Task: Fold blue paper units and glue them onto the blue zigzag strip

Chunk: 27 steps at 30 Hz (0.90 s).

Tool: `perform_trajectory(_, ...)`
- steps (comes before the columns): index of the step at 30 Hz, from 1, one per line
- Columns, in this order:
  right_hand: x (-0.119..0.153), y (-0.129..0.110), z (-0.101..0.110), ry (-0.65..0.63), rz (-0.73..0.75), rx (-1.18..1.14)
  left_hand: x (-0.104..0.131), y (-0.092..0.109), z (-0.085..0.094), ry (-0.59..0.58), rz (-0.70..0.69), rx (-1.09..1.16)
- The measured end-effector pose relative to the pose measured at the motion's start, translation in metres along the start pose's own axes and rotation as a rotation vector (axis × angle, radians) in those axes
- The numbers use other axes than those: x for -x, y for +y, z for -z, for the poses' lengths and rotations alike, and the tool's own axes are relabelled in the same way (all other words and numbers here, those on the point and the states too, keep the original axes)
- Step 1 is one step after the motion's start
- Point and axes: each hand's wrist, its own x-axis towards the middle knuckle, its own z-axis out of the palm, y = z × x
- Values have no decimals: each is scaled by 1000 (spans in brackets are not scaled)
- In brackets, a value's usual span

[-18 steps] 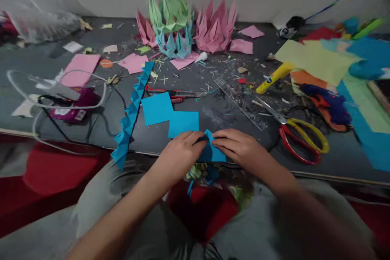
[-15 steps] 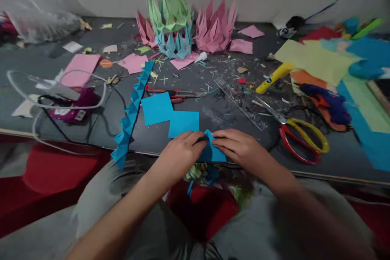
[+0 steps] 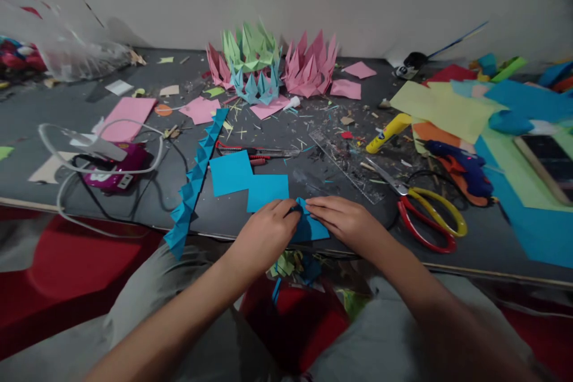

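Paper [image 3: 312, 230] (blue, peaked) | left hand [image 3: 267, 228], right hand [image 3: 345, 221]: both touching

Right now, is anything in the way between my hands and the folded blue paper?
Nothing visible is: your left hand and right hand both touch the folded blue paper. The nearer flat blue square lies beyond the left hand, not between.

The folded blue paper [image 3: 314, 229] looks matt, the scissor blades [image 3: 388, 178] metal, their handles [image 3: 403, 213] glossy plastic.
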Motion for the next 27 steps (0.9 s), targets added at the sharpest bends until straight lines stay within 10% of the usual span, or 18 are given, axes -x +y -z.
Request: perform_trajectory(27,8,-7,0,-110,-17,101,6,-10,-11,144,-127,18)
